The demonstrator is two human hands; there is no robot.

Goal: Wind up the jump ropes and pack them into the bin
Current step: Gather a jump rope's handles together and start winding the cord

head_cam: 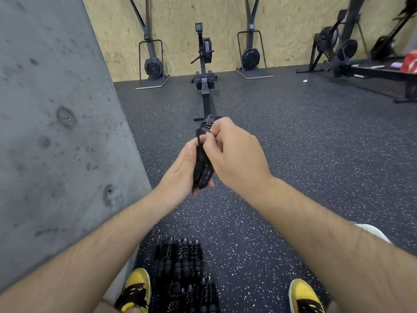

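Observation:
A black jump rope (203, 150) is held upright in front of me, its cord coiled around the paired handles near the top. My left hand (180, 170) grips the lower part of the handles. My right hand (234, 152) pinches the cord at the coils with thumb and fingers. On the floor between my feet lie several wound black jump ropes (182, 260) side by side. No bin is in view.
A grey concrete pillar (56, 132) stands close on my left. A rowing machine (204, 71) lies straight ahead on the speckled rubber floor, with ski machines (250, 55) against the plywood wall and more machines at the right. My yellow shoes (135, 288) flank the rope pile.

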